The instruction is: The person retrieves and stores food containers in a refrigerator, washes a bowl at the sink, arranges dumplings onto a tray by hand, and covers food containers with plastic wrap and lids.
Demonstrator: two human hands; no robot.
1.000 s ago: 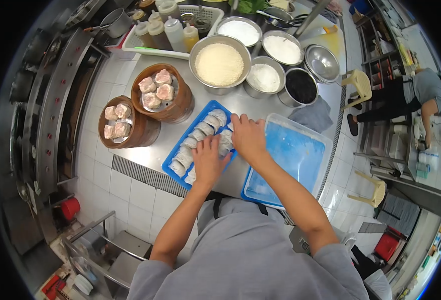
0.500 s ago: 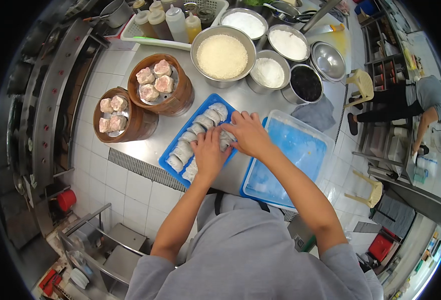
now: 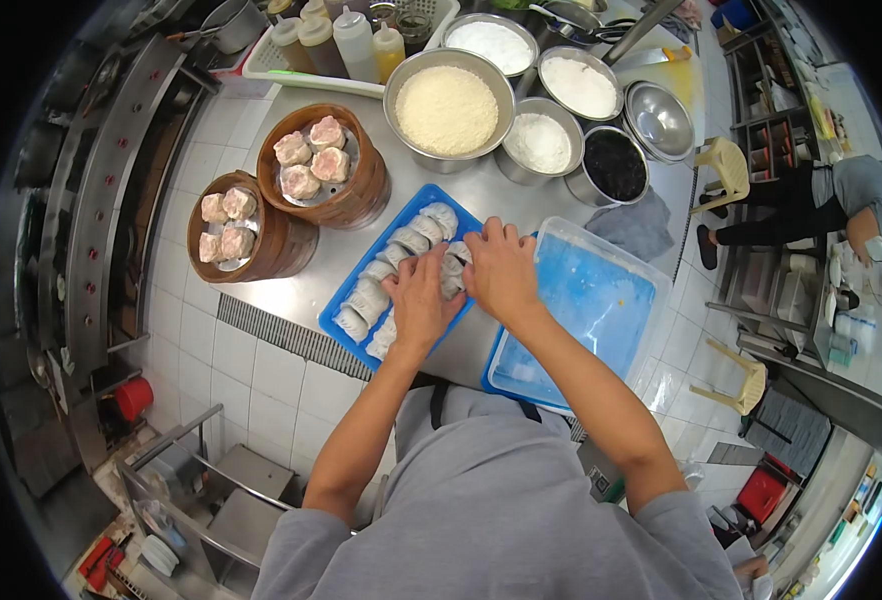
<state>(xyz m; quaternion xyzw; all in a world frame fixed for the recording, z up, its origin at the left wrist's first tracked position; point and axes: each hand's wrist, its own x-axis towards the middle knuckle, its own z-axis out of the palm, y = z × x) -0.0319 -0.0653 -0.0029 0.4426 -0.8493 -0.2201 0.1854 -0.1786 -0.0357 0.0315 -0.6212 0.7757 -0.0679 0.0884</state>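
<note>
On the steel table (image 3: 523, 204), pale dumplings (image 3: 368, 298) lie in two rows inside a blue tray (image 3: 337, 306). My left hand (image 3: 422, 302), fingers bent, thumb out, covers part of the right row; my right hand (image 3: 502, 266), fingers curled, is at its far end. Can't tell if either grips. Bamboo steamers (image 3: 369, 188) left, plastic tub (image 3: 593, 305) right.

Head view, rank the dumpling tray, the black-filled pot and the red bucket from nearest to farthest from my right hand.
1. Dumpling tray: right at your right hand, mostly to its left.
2. Black-filled pot: up and to the right.
3. Red bucket: far left.
</note>
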